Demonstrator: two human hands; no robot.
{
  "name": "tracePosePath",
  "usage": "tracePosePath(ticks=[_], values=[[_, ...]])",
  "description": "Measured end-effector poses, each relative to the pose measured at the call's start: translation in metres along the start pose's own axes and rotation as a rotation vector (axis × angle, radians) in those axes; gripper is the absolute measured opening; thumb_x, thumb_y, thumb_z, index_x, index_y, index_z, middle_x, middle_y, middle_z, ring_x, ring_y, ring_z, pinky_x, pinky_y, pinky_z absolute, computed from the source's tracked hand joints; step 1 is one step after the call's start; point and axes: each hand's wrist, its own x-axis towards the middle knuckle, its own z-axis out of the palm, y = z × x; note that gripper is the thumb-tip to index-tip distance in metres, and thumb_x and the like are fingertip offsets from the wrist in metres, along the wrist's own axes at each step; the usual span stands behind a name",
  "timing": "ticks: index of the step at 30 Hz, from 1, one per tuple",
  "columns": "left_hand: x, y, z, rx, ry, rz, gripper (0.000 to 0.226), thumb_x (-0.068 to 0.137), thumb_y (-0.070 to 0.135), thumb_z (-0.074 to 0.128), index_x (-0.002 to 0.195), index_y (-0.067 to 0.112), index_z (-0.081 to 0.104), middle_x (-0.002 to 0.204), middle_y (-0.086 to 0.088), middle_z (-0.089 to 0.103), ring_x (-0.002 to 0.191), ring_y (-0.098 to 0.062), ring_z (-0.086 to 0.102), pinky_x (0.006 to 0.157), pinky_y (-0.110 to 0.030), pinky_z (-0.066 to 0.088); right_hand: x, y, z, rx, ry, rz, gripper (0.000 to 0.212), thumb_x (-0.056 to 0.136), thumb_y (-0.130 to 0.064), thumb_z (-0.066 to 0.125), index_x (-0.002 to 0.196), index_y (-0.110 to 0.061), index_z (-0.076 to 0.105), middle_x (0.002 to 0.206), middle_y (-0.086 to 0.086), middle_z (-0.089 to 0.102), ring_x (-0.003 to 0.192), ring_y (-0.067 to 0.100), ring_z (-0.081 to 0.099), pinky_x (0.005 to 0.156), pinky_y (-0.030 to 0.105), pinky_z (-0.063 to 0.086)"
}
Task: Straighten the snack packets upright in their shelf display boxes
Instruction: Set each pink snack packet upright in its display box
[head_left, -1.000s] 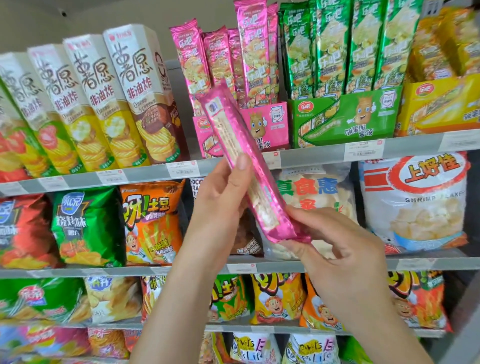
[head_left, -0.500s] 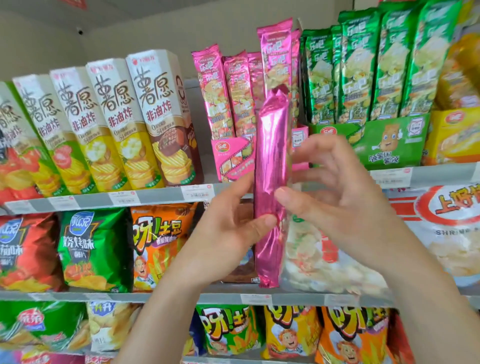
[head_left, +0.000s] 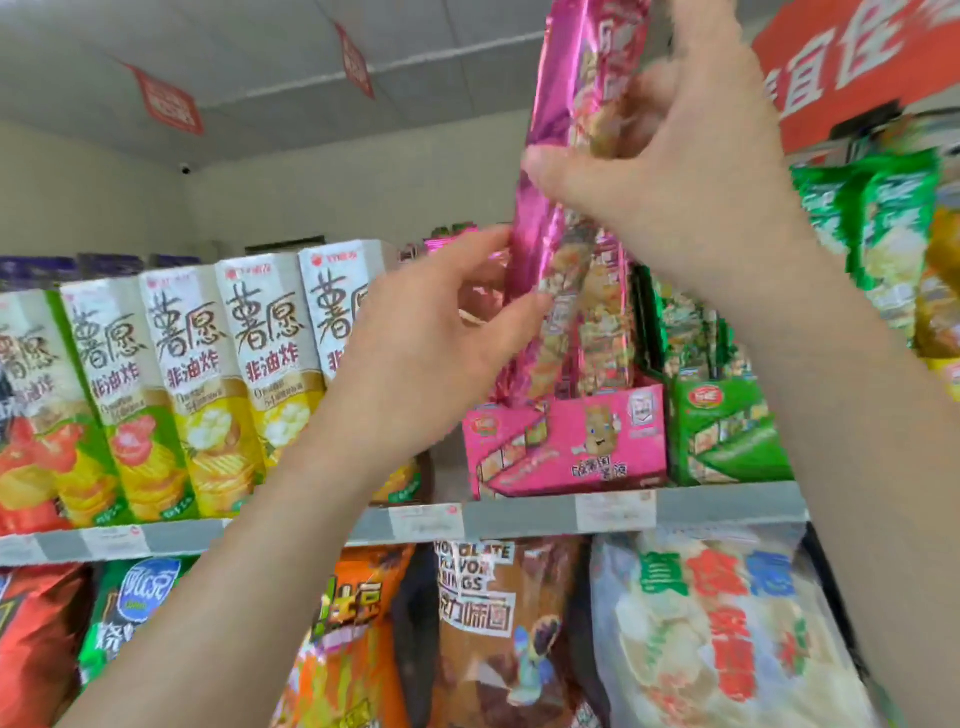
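The right hand (head_left: 691, 171) pinches the upright pink packet (head_left: 545, 208) high up. The left hand (head_left: 431, 338) pinches it lower down. Its bottom end meets the left edge of the pink display box (head_left: 566, 441) on the shelf (head_left: 727, 501).

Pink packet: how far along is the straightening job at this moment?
Done: neighbouring packets stand upright in the pink box. In hand: left hand and right hand grip one pink packet, held steeply above that box. Left: seating it; the green packets are too blurred to judge.
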Motion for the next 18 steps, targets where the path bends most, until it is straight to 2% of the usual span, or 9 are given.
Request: tracePosePath(ticks=[2, 4, 6, 9, 11, 13, 15, 16, 18], values=[[0.018, -0.003, 0.0, 0.02, 0.026, -0.007, 0.053, 0.077, 0.043, 0.067, 0.128, 0.036, 0.056, 0.092, 0.022, 0.068, 0.071, -0.002, 0.065, 0.077, -0.033, 0.055, 0.016, -0.001, 0.006, -0.078, -0.029, -0.016, 0.064, 0.068, -0.042, 0.081, 0.121, -0.028, 0.048, 0.096, -0.015, 0.066, 0.081, -0.003, 0.066, 0.077, 0.024, 0.056], [0.033, -0.01, 0.001, 0.135, 0.018, 0.025, 0.05, 0.078, 0.042, 0.067, 0.126, 0.032, 0.057, 0.094, 0.015, 0.068, 0.076, -0.004, 0.067, 0.078, -0.033, 0.054, 0.026, 0.001, 0.011, -0.16, -0.095, -0.057, 0.072, 0.067, -0.04, 0.082, 0.129, -0.026, 0.046, 0.102, -0.013, 0.066, 0.085, 0.006, 0.067, 0.08, 0.031, 0.056], [0.047, -0.015, 0.0, 0.296, 0.024, 0.086, 0.038, 0.08, 0.038, 0.061, 0.116, 0.026, 0.065, 0.095, 0.007, 0.072, 0.089, -0.018, 0.068, 0.081, -0.039, 0.053, 0.03, 0.005, 0.014, -0.279, -0.15, -0.078, 0.072, 0.069, -0.038, 0.082, 0.129, -0.027, 0.044, 0.097, -0.005, 0.068, 0.08, 0.015, 0.065, 0.076, 0.038, 0.054], [0.068, -0.024, -0.001, 0.56, 0.009, 0.176, 0.04, 0.074, 0.029, 0.052, 0.109, 0.019, 0.068, 0.097, -0.009, 0.071, 0.097, -0.035, 0.062, 0.077, -0.041, 0.051, 0.032, 0.014, 0.012, -0.4, -0.204, -0.069, 0.069, 0.07, -0.038, 0.082, 0.126, -0.029, 0.043, 0.088, 0.0, 0.067, 0.075, 0.021, 0.063, 0.073, 0.041, 0.053], [0.082, -0.031, 0.002, 0.622, -0.101, 0.175, 0.029, 0.075, 0.024, 0.057, 0.101, 0.013, 0.062, 0.087, -0.006, 0.062, 0.092, -0.033, 0.055, 0.07, -0.037, 0.044, 0.032, 0.019, 0.01, -0.46, -0.248, -0.061, 0.068, 0.07, -0.043, 0.081, 0.124, -0.029, 0.043, 0.09, -0.006, 0.065, 0.082, 0.025, 0.063, 0.076, 0.042, 0.052], [0.093, -0.034, 0.01, 0.649, -0.296, 0.154, 0.023, 0.076, 0.028, 0.063, 0.088, 0.014, 0.05, 0.073, 0.005, 0.044, 0.083, -0.026, 0.046, 0.068, -0.033, 0.035, 0.031, 0.023, 0.009, -0.501, -0.281, -0.046, 0.067, 0.07, -0.048, 0.08, 0.122, -0.03, 0.043, 0.086, -0.012, 0.059, 0.088, 0.026, 0.062, 0.082, 0.046, 0.05], [0.099, -0.038, 0.019, 0.737, -0.443, 0.178, 0.031, 0.077, 0.039, 0.065, 0.079, 0.016, 0.045, 0.067, 0.009, 0.036, 0.077, -0.022, 0.041, 0.073, -0.035, 0.036, 0.029, 0.029, 0.007, -0.511, -0.302, -0.014, 0.069, 0.069, -0.051, 0.08, 0.122, -0.03, 0.042, 0.079, -0.015, 0.054, 0.089, 0.027, 0.061, 0.087, 0.051, 0.048], [0.102, -0.04, 0.023, 0.793, -0.471, 0.192, 0.034, 0.077, 0.044, 0.064, 0.075, 0.018, 0.042, 0.067, 0.011, 0.036, 0.076, -0.021, 0.039, 0.082, -0.039, 0.039, 0.029, 0.032, 0.006, -0.524, -0.307, 0.002, 0.07, 0.068, -0.053, 0.08, 0.121, -0.03, 0.042, 0.079, -0.015, 0.054, 0.09, 0.028, 0.061, 0.088, 0.052, 0.047], [0.108, -0.043, 0.027, 0.87, -0.491, 0.205, 0.041, 0.076, 0.055, 0.063, 0.073, 0.023, 0.038, 0.069, 0.011, 0.041, 0.08, -0.019, 0.039, 0.101, -0.05, 0.034, 0.027, 0.041, 0.005, -0.591, -0.306, 0.024, 0.071, 0.066, -0.058, 0.08, 0.119, -0.03, 0.043, 0.086, -0.013, 0.059, 0.095, 0.03, 0.061, 0.088, 0.049, 0.045]])
